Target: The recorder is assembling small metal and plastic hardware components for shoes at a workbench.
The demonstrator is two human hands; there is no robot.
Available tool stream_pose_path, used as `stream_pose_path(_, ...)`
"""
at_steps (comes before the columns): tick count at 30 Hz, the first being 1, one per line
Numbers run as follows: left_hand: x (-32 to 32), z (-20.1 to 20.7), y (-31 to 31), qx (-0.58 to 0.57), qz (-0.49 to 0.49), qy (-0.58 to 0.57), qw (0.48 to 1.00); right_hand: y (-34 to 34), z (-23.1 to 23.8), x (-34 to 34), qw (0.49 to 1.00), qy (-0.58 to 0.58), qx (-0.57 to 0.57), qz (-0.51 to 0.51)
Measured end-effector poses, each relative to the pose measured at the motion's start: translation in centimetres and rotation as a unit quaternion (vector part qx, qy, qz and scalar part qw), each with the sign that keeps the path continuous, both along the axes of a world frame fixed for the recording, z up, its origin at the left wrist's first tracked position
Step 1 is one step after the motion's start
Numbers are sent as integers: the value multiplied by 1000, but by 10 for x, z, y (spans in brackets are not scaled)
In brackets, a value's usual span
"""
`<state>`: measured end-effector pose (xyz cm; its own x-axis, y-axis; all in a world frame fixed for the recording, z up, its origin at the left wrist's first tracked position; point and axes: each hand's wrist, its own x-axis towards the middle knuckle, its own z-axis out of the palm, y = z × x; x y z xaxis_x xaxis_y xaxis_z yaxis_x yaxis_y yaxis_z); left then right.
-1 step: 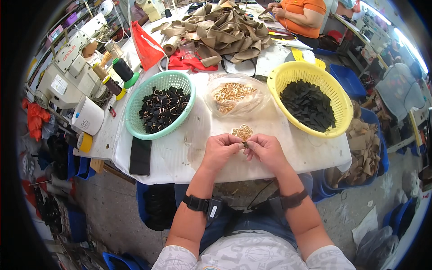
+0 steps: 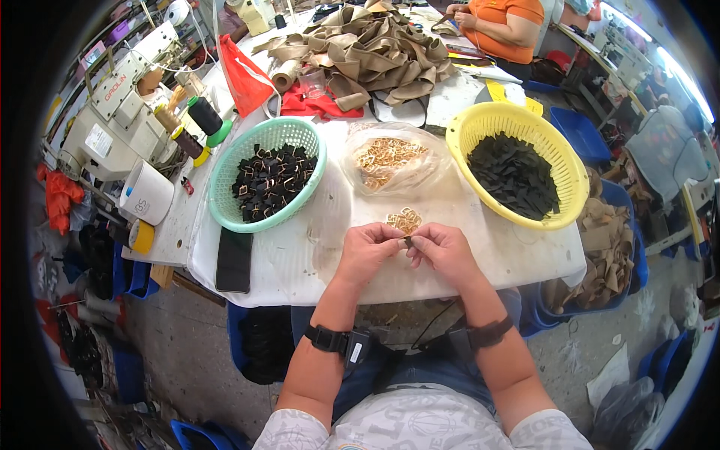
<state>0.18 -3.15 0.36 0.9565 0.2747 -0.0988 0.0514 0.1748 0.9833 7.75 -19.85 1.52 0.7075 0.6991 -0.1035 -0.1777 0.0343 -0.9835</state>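
Observation:
Both hands meet over the front of the white table, fingertips pinched together. Between them is a small black strip point(image 2: 408, 241), mostly hidden by the fingers. My left hand point(image 2: 367, 251) is closed on its left side, my right hand point(image 2: 444, 253) on its right; whether a ring is on the strip cannot be seen. Just beyond the fingertips lies a small pile of gold metal rings point(image 2: 403, 218). Farther back, a clear plastic bag point(image 2: 431, 174) holds more rings. A green basket point(image 2: 315, 180) contains black strips with rings; a yellow basket point(image 2: 574, 176) contains plain black strips.
A black phone point(image 2: 234, 261) lies by the green basket. Sewing machine point(image 2: 112, 127) and thread spools point(image 2: 206, 120) stand at left. Brown fabric pieces point(image 2: 367, 52) are heaped at the back. A person in orange point(image 2: 510, 30) works across the table. Blue bins point(image 2: 637, 247) stand at right.

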Motion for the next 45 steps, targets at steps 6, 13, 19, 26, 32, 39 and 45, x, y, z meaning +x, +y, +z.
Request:
stream_pose_path(6, 1, -8, 0, 12, 8, 1, 1000, 4, -12, -1, 999, -47, -5, -9)
stream_pose_path(13, -2, -3, -3, 32, 4, -11, 999, -1, 0, 3, 1000, 9, 2, 18)
stream_pose_path(19, -3, -4, -3, 35, 7, -22, 999, 1, -3, 4, 1000, -9, -1, 12)
stream_pose_path(26, -6, -8, -1, 74, 7, -28, 997, 2, -9, 1, 999, -51, -14, 9)
stream_pose_path(32, -8, -12, -3, 69, 2, -43, 997, 5, -15, -5, 991, -123, -47, -4)
stream_pose_path(39, -9, -7, -6, 27, -3, -70, 997, 2, -12, -3, 990, -131, -30, -35)
stream_pose_path(45, -7, -14, -7, 51, 29, -61, 996, 1, -17, 0, 996, -58, 14, -61)
